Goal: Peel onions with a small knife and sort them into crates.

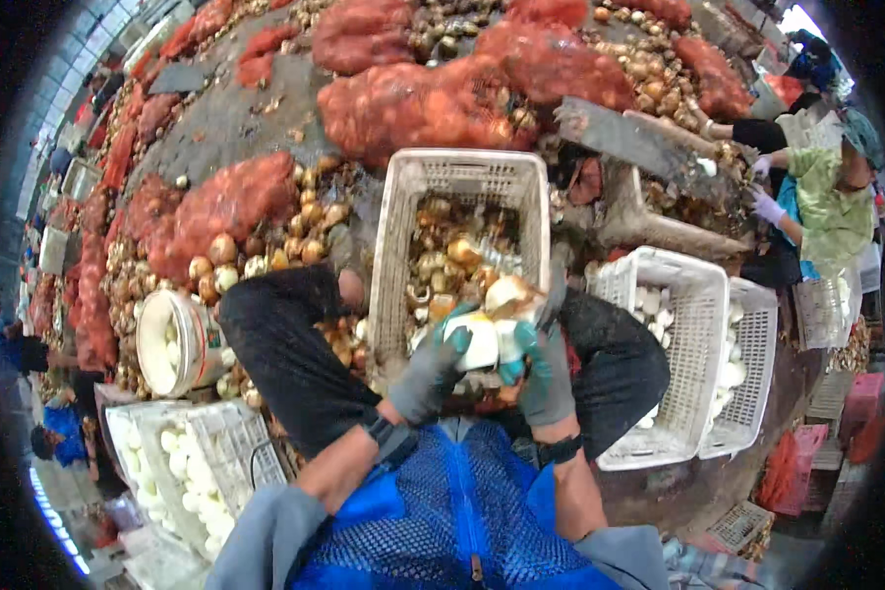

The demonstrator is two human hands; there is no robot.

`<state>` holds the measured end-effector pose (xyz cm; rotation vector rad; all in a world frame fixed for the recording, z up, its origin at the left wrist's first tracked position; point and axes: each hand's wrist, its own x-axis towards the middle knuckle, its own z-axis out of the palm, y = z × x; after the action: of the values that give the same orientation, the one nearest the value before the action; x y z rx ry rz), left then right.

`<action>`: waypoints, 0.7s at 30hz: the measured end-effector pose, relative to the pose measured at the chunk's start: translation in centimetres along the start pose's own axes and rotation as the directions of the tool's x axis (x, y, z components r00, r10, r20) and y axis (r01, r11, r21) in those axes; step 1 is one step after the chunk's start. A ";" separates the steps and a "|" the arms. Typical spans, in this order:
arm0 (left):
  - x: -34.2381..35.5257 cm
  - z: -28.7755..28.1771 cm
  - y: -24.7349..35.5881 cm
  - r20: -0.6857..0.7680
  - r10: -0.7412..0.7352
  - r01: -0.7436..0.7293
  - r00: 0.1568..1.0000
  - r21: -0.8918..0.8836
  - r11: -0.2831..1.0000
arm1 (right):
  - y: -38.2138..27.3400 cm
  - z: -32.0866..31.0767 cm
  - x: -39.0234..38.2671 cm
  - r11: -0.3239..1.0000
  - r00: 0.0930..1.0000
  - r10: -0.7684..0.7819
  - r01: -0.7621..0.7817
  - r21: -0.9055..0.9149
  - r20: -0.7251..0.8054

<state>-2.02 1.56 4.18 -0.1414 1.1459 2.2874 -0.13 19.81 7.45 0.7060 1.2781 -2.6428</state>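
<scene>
Both my hands wear grey gloves with teal fingertips and meet over my lap. My left hand (431,372) grips a peeled white onion (478,339) from the left. My right hand (541,366) holds the same onion from the right, and a knife blade (553,291) sticks up from it past a patch of brown skin (509,292). Just beyond my hands stands a tall white plastic crate (395,228) holding onion skins and scraps. My knees in dark trousers flank that crate.
Two white crates (703,369) with peeled onions stand at my right, another crate (202,462) of peeled onions and a white bucket (167,339) at my left. Red mesh sacks (413,103) and loose brown onions cover the floor ahead. Other people (826,197) work at the far right.
</scene>
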 end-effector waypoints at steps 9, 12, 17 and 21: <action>-0.7 -2.3 -1.2 0.018 -0.130 0.125 0.991 -0.447 0.886 | 1.2 -1.0 -0.1 0.904 0.985 0.068 -0.128 0.408 0.159; -0.7 -2.3 -0.2 0.110 -0.061 0.092 0.992 -0.305 0.948 | 0.3 -0.4 -0.9 0.918 0.994 0.089 -0.109 0.382 0.070; -1.5 -2.3 0.4 0.129 0.119 -0.136 0.984 0.133 0.982 | -0.1 -0.9 -1.3 0.930 0.971 0.092 -0.163 0.330 0.220; -1.5 -3.5 -0.1 0.241 0.317 -0.391 0.917 0.397 0.830 | 1.7 -3.6 -2.1 0.798 0.976 0.156 -0.215 0.563 0.151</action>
<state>-1.25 -1.74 2.41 0.4685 1.6762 2.2182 3.60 21.30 5.25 0.7073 0.3277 -2.8500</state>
